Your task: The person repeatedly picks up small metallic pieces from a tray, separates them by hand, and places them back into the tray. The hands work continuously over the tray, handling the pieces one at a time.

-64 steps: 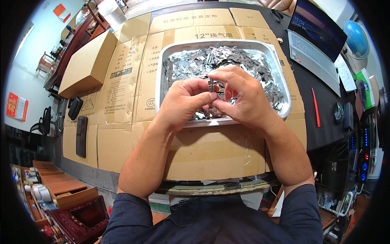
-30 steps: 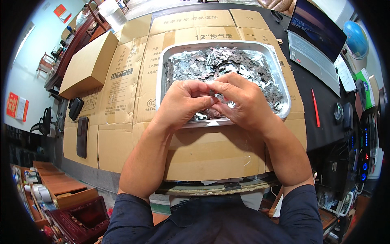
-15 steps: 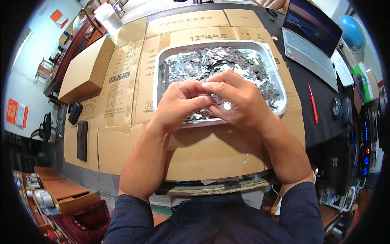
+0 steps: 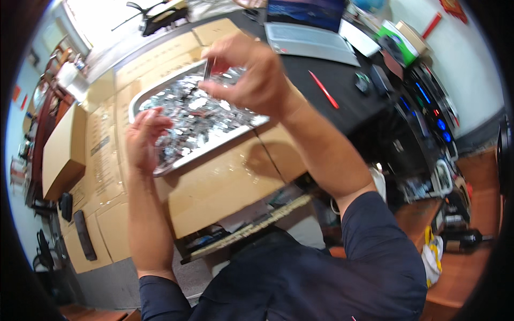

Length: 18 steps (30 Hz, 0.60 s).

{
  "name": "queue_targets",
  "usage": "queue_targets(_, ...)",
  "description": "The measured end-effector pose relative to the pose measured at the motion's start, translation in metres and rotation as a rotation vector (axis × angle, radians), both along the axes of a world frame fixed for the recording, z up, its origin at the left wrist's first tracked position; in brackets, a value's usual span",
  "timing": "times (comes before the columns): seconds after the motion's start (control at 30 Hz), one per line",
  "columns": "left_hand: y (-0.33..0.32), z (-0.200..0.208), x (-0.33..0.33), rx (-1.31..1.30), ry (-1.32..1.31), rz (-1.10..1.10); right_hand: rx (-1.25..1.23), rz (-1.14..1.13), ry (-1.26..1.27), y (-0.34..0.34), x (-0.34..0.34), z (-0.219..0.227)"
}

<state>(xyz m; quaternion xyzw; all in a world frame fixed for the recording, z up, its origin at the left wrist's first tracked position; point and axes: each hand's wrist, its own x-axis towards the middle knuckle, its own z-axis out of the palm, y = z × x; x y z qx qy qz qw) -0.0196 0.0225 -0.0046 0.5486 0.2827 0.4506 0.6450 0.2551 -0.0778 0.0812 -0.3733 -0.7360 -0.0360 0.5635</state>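
Observation:
A large white-rimmed tray (image 4: 217, 140) holds a heap of small silvery and dark flat pieces (image 4: 195, 115). Over its far right part is my right hand (image 4: 251, 75), raised, with a small dark strip (image 4: 208, 69) pinched between thumb and fingertips. At the tray's left side hovers my left hand (image 4: 143, 140), its fingers bent and held close together. Motion blurs those fingers, so whether anything is in them cannot be made out.
Flattened cardboard (image 4: 214, 187) lies under the tray. On the left are a cardboard box (image 4: 61, 152), a dark phone-like slab (image 4: 84, 235) and a small black case (image 4: 65, 205). An open laptop (image 4: 310, 43) and a red pen (image 4: 323, 90) are on the black tabletop at right.
My hands, together over the tray's near edge before, are now apart. The right has risen with the dark strip; the left is at the tray's left. The whole view has swung right and tilted.

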Motion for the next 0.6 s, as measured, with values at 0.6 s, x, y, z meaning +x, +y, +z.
queue_targets(0.6,0.001,-0.019,0.004,0.526,0.445,0.418,-0.830,-1.366,0.543,-0.445,0.265,-0.361)
